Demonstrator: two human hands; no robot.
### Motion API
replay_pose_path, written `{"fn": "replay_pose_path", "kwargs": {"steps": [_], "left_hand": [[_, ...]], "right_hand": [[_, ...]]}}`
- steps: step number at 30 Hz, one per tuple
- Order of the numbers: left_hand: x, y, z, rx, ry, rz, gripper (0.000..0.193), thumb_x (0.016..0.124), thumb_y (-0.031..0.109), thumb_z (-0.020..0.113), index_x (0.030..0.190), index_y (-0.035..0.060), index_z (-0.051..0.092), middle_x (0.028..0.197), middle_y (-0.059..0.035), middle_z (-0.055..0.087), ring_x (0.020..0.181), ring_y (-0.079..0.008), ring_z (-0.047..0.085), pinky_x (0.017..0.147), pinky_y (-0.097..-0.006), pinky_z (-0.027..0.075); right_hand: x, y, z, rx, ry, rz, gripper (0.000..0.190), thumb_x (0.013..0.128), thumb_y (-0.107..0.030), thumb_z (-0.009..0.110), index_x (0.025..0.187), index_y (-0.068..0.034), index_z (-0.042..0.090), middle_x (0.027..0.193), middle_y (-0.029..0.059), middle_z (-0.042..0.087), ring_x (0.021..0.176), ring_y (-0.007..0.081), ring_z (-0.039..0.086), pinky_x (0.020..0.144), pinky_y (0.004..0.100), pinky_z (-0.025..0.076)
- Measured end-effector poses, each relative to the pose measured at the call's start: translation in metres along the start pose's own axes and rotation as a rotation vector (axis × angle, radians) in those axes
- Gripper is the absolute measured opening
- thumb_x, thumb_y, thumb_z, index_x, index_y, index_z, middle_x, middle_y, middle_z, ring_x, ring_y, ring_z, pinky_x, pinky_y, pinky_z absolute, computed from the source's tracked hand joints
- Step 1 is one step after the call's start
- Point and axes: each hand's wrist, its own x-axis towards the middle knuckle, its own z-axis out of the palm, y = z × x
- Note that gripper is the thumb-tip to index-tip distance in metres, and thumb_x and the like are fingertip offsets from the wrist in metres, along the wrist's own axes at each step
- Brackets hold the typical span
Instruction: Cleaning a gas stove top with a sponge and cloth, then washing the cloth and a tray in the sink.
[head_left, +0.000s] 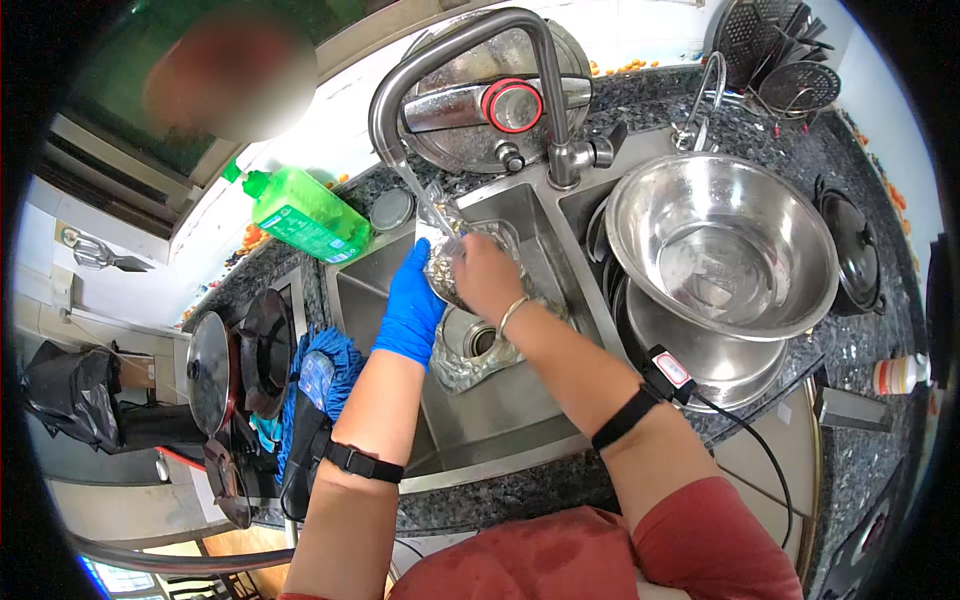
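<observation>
My left hand (414, 304), in a blue glove, grips the left side of a crinkled, shiny foil-like piece (442, 274) over the steel sink (525, 405). Bare and wearing a bangle, my right hand (487, 277) is pressed against the same piece; its fingertips are partly hidden, so its grip is unclear. Water runs onto the piece from the curved faucet (540, 45). Beneath my hands, a second crinkled foil-like sheet (457, 375) lies in the basin around the drain (480, 341).
A green detergent bottle (311, 217) lies beside a small round lid (391, 209) at the sink's upper left. Steel bowls (720, 247) are stacked on the right. Behind the faucet leans a large steel lid (450, 90). A blue fringed cloth (341, 360) is left of my left forearm.
</observation>
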Motion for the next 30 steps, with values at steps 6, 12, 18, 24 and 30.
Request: {"fn": "replay_pose_path", "kwargs": {"steps": [6,12,18,24,30], "left_hand": [[0.005,-0.003,0.002,0.007,0.026,0.090,0.034,0.087,0.020,0.043,0.114,-0.0013,0.045,0.109,-0.0156,0.054,0.096,-0.0273,0.054,0.086,-0.0384,0.042],[0.005,0.002,0.000,0.008,-0.050,0.036,0.034,0.087,0.021,0.045,0.113,-0.0004,0.047,0.107,-0.0146,0.055,0.094,-0.0261,0.054,0.085,-0.0371,0.043],[-0.001,0.002,0.012,-0.026,-0.042,0.007,0.032,0.086,0.020,0.046,0.111,0.0006,0.049,0.105,-0.0135,0.056,0.093,-0.0250,0.055,0.084,-0.0377,0.044],[-0.007,0.000,0.014,0.176,-0.024,0.053,0.035,0.084,0.017,0.048,0.114,0.0000,0.046,0.106,-0.0126,0.055,0.094,-0.0252,0.054,0.087,-0.0373,0.042],[-0.021,0.006,-0.029,0.401,-0.183,-0.098,0.036,0.077,0.012,0.052,0.112,0.0009,0.049,0.105,-0.0122,0.056,0.096,-0.0238,0.054,0.089,-0.0363,0.040]], "right_hand": [[0.006,0.017,0.007,0.027,0.110,0.124,0.026,0.078,-0.020,0.051,0.097,-0.002,0.050,0.094,0.0201,0.054,0.083,0.0370,0.053,0.072,0.0435,0.042],[0.003,0.011,0.007,0.059,0.031,0.086,0.024,0.079,-0.021,0.049,0.094,-0.002,0.050,0.093,0.0192,0.054,0.084,0.0364,0.053,0.072,0.0435,0.042],[0.012,0.018,0.003,0.028,0.128,0.155,0.024,0.075,-0.019,0.051,0.093,-0.003,0.049,0.091,0.0184,0.053,0.082,0.0363,0.054,0.070,0.0442,0.043],[0.012,0.026,-0.002,0.011,0.022,0.123,0.028,0.078,-0.022,0.050,0.095,0.000,0.049,0.094,0.0220,0.054,0.085,0.0371,0.053,0.074,0.0440,0.042],[0.013,0.038,-0.022,1.135,-0.443,0.688,0.049,0.072,-0.035,0.065,0.099,0.004,0.056,0.094,0.0102,0.059,0.084,0.0184,0.056,0.075,0.0302,0.043]]}}
